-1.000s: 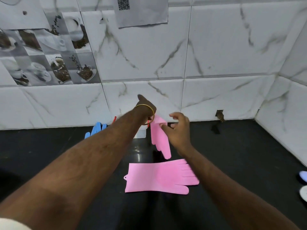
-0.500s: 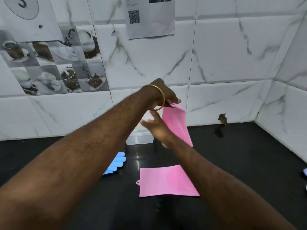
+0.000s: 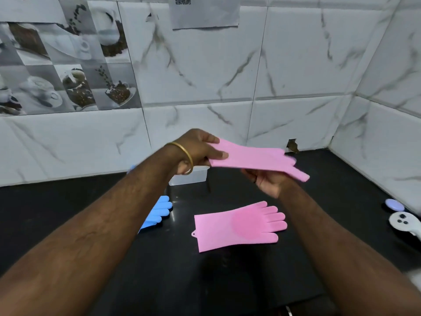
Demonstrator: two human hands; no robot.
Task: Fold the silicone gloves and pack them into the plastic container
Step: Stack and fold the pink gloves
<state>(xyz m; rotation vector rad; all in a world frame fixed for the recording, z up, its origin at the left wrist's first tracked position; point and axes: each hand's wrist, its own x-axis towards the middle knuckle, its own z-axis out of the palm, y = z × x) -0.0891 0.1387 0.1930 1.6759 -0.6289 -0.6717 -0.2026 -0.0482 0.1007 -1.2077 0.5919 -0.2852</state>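
A pink silicone glove (image 3: 255, 157) is held stretched flat in the air above the black counter. My left hand (image 3: 198, 149), with a gold bangle on the wrist, pinches its cuff end. My right hand (image 3: 268, 181) is palm up under its finger end and supports it. A second pink glove (image 3: 237, 225) lies flat on the counter below, fingers pointing right. A blue glove (image 3: 158, 212) lies to its left, partly hidden by my left forearm. The clear plastic container (image 3: 193, 176) stands by the wall behind my left wrist.
The black counter (image 3: 68, 213) ends at white marble-tiled walls at the back and right. A white handheld controller (image 3: 403, 222) and a lilac round object (image 3: 393, 204) lie at the right edge. A small brown object (image 3: 292, 146) sits at the wall base.
The held pink glove has swung from hanging down to lying stretched out level between both hands. My right hand moved right, under its finger end. The view shifted.
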